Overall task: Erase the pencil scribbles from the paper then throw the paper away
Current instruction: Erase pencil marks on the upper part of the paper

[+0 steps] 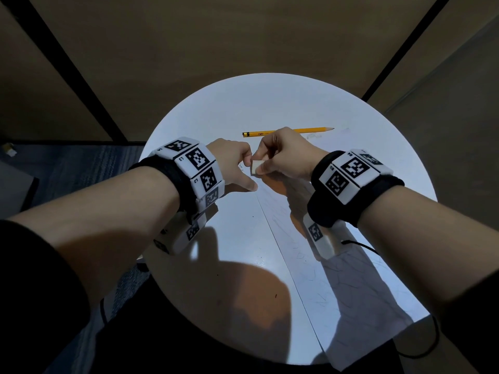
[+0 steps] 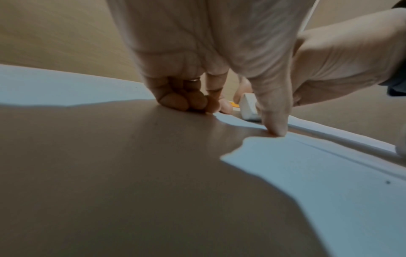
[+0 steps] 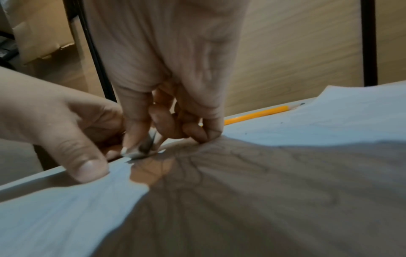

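Observation:
A white sheet of paper [image 1: 351,279] with faint pencil scribbles covers the right half of the round white table [image 1: 216,117]. My right hand [image 1: 263,163] pinches a small white eraser [image 1: 255,168] between thumb and forefinger and holds it down on the paper's far left corner. The eraser's grey, dirty face [image 3: 136,153] meets the sheet [image 3: 329,125]. My left hand [image 1: 244,171] is right beside it. Its thumb [image 2: 276,128] presses down at the paper's left edge and its outer fingers curl onto the tabletop. The eraser [image 2: 249,107] shows just past that thumb.
A yellow pencil [image 1: 289,131] lies across the far side of the table beyond both hands, tip to the right, with eraser crumbs [image 1: 313,136] near it. Wooden wall panels with black strips stand behind. Blue carpet [image 1: 81,168] lies to the left. A black cable [image 1: 361,245] trails at the right.

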A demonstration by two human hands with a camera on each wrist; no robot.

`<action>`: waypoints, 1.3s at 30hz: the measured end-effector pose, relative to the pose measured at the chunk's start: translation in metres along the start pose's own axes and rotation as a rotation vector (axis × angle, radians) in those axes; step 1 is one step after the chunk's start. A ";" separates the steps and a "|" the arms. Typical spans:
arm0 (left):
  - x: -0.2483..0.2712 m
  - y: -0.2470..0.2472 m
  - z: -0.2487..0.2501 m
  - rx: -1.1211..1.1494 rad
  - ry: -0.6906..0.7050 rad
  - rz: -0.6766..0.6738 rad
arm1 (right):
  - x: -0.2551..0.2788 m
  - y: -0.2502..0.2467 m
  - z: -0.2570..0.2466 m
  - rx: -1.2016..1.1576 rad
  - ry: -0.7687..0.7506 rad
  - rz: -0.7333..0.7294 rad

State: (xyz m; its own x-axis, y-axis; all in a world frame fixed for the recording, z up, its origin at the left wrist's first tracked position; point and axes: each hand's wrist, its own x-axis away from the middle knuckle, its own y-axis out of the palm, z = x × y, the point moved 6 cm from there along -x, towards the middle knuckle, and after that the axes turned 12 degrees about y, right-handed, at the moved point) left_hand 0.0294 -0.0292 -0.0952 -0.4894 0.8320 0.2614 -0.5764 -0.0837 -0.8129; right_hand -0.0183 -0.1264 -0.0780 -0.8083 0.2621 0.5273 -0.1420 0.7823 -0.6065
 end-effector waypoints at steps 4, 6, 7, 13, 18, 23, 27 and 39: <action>0.002 0.001 0.003 -0.010 -0.002 -0.010 | 0.002 0.002 0.000 0.054 0.019 -0.119; 0.002 0.001 0.004 -0.029 0.003 -0.016 | 0.000 0.000 0.000 0.049 0.021 -0.098; 0.002 0.001 0.004 -0.038 0.005 -0.020 | 0.000 0.000 0.000 0.026 0.015 -0.062; 0.002 0.003 0.004 -0.035 0.003 -0.016 | 0.006 0.002 0.000 0.048 0.005 -0.114; 0.003 0.002 0.005 -0.052 0.012 -0.015 | 0.004 0.000 0.000 0.033 -0.024 -0.008; 0.003 0.003 0.004 -0.026 0.000 -0.009 | 0.007 0.001 0.001 0.040 0.006 -0.119; 0.003 0.004 0.002 -0.025 -0.009 -0.028 | 0.005 0.000 0.001 0.041 -0.020 -0.029; 0.002 -0.001 0.002 -0.002 -0.006 -0.009 | 0.008 -0.001 -0.002 0.162 -0.051 0.036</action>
State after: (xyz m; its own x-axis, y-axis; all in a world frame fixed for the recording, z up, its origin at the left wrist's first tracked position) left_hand 0.0275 -0.0287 -0.0932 -0.4879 0.8297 0.2713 -0.5791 -0.0752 -0.8118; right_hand -0.0234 -0.1242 -0.0721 -0.8417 0.2566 0.4750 -0.1993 0.6700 -0.7151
